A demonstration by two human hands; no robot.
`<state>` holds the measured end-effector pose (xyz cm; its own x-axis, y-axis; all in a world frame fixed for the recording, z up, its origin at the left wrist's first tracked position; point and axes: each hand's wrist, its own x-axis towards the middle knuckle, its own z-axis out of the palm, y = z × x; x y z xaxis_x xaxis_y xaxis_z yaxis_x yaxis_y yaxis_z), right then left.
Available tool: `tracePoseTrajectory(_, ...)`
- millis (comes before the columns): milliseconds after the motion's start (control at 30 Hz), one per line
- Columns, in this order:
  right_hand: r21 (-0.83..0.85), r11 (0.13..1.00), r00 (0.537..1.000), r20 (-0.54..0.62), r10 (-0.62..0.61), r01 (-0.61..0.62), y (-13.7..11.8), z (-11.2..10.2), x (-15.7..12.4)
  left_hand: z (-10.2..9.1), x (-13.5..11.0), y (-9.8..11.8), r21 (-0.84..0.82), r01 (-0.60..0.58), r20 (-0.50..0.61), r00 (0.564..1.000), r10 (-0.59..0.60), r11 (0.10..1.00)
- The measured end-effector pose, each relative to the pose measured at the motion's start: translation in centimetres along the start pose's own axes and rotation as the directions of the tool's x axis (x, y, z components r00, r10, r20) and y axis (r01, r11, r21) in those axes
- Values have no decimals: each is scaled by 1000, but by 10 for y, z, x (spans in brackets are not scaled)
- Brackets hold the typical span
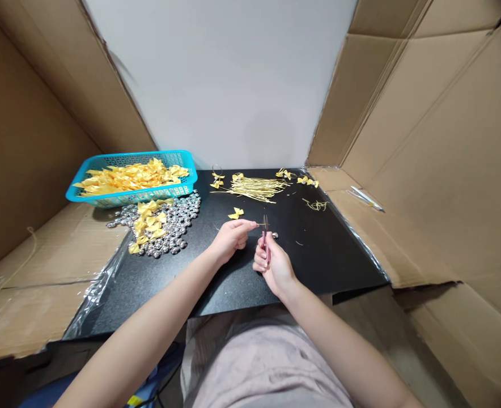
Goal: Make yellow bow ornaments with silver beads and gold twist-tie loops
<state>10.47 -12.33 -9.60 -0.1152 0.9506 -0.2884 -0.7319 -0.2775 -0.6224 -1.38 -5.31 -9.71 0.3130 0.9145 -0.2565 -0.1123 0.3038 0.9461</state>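
My left hand (pixel 230 238) is closed in a pinch on a thin gold string (pixel 259 225) that runs to the right. My right hand (pixel 271 263) grips small pink-handled scissors (pixel 265 235), blades pointing up at the string's end. A small silver bell (pixel 275 234) lies just right of the blades. A loose yellow ribbon bow (pixel 236 213) rests on the black table (pixel 318 255) just above my left hand.
A blue basket (pixel 131 195) full of yellow bows stands at the back left, with a heap of silver bells (pixel 178 224) and bows in front of it. A bundle of gold strings (pixel 257 187) and several bows lie at the back. Cardboard walls enclose both sides.
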Motion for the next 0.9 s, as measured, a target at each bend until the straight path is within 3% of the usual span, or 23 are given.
tracePoseTrajectory(900, -29, 999, 1000, -10, -29, 29, 0, 1, -1, 1, -1, 0, -15, -2, 8, 1000, 2, 1000)
